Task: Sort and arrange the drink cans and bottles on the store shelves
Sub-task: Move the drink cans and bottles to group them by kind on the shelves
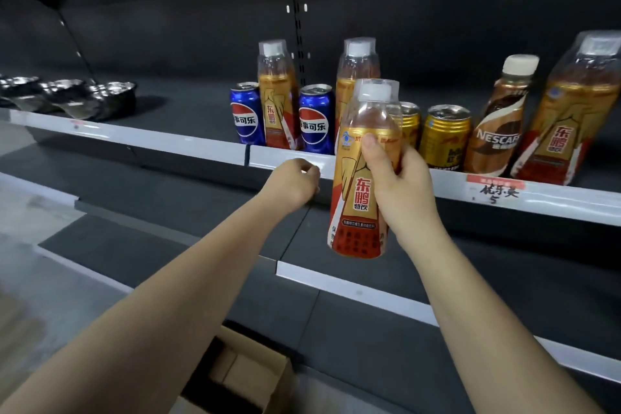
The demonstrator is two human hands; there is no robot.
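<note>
One cardboard box [235,376] on the floor, nearest. Right hand [400,188] grips an orange-labelled bottle [361,178] in mid-air, before the shelf edge [188,141]; left hand [290,183], fingers curled, holds nothing and rests near that edge. On the shelf: two blue Pepsi cans [316,119], three more orange bottles [277,94], two gold cans [443,136], one Nescafé bottle [497,121]. Far left: crumpled foil trays [70,97].

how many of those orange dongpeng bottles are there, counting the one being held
4. One in the right hand, held bottle; one between the two Pepsi cans; one partly hidden behind the held bottle; one at the far right of the shelf. More may be hidden.
</note>
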